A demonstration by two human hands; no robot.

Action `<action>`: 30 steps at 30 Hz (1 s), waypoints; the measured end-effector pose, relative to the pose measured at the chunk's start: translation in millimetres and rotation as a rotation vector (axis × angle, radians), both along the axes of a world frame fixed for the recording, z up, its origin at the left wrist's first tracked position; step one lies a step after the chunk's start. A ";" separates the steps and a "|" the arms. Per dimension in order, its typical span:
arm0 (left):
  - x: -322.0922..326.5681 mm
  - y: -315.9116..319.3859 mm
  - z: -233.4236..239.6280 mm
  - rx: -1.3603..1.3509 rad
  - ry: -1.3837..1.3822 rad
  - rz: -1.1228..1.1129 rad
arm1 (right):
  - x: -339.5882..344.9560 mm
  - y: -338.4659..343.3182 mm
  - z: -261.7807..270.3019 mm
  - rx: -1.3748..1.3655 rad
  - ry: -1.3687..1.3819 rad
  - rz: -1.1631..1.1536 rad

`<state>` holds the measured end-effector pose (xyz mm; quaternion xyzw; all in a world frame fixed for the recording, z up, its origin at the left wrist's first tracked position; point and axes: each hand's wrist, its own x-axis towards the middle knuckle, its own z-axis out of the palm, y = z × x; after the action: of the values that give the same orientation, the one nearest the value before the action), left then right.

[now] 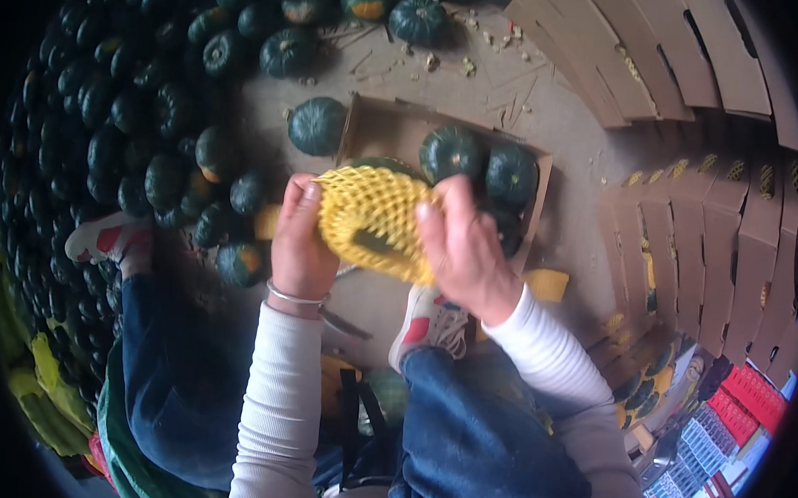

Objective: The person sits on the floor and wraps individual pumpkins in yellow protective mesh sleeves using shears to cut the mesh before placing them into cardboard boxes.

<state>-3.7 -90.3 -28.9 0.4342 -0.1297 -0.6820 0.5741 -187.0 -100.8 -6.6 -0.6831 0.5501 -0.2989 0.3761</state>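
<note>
My left hand (pixel 303 245) grips the left end of a yellow foam net sleeve (pixel 374 214), with the thumb on top near its rim. My right hand (pixel 462 245) pinches the sleeve's right side between thumb and fingers. The sleeve is stretched between both hands, above the near side of an open cardboard box (pixel 542 188). Something dark green shows through a gap in the netting; what it is cannot be told for sure. In the box lie several dark green squashes, among them one squash (pixel 451 154) beside another squash (pixel 511 174). Part of the box is hidden behind the sleeve and hands.
A big heap of green squashes (pixel 171 112) fills the left side. A single squash (pixel 317 126) touches the box's left side. Stacked cardboard boxes (pixel 685 261) stand at the right. Yellow foam pieces (pixel 546 284) lie on the floor, near my shoe (pixel 429 324).
</note>
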 end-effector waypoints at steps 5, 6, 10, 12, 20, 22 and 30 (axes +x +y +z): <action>15.6 33.1 -1.0 0.228 0.209 0.009 | 6.7 3.0 20.6 0.232 -0.174 0.035; 8.6 28.4 13.7 0.262 0.338 -0.019 | -2.8 2.1 10.1 0.344 -0.337 0.007; 1.2 53.2 29.4 0.200 0.673 -0.118 | -3.3 11.1 16.0 0.486 -0.673 -0.019; -1.2 70.2 20.3 0.231 0.897 -0.329 | -4.6 13.5 19.8 0.423 -0.610 0.087; -10.3 62.7 34.3 0.123 0.100 -0.136 | -18.6 27.4 6.1 0.557 -0.648 0.273; -11.7 64.0 42.1 0.096 0.043 -0.086 | -20.7 27.6 13.1 0.676 -0.895 0.264; -14.4 76.3 41.6 -0.114 -0.729 -0.311 | 19.9 50.4 18.4 0.051 0.069 0.322</action>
<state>-18.0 -13.9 12.7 0.5905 -0.4268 -0.5535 0.4036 -167.1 -50.4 11.8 -0.7624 0.4537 -0.1969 0.4173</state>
